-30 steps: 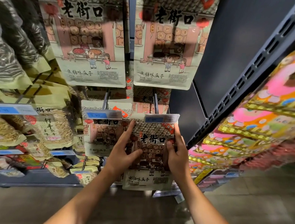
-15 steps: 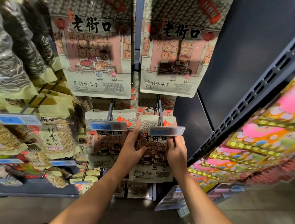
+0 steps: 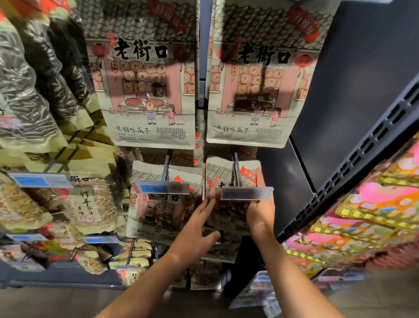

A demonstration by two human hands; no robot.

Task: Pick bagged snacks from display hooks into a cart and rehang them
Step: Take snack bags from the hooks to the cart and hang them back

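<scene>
A beige snack bag [image 3: 229, 178] printed with a tiled roof and shop drawing hangs on the display hook [image 3: 236, 170] behind a blue price tag [image 3: 246, 193]. My right hand [image 3: 260, 206] grips the bag's right edge, fingers reaching up to its red corner label. My left hand [image 3: 198, 230] lies against the bag's lower left with straight fingers and the thumb spread. The bag's lower half is hidden behind both hands.
A matching bag [image 3: 160, 205] hangs on the hook just left. Two larger bags [image 3: 144, 77] [image 3: 258, 82] hang above. Sunflower seed bags [image 3: 18, 106] fill the left; colourful packs [image 3: 386, 210] fill the right shelf past a dark upright [image 3: 370, 157]. Grey floor lies below.
The bag has gone further back along the hook, behind the price tag. My right hand rose along its right edge; my left hand slid lower with fingers straightened.
</scene>
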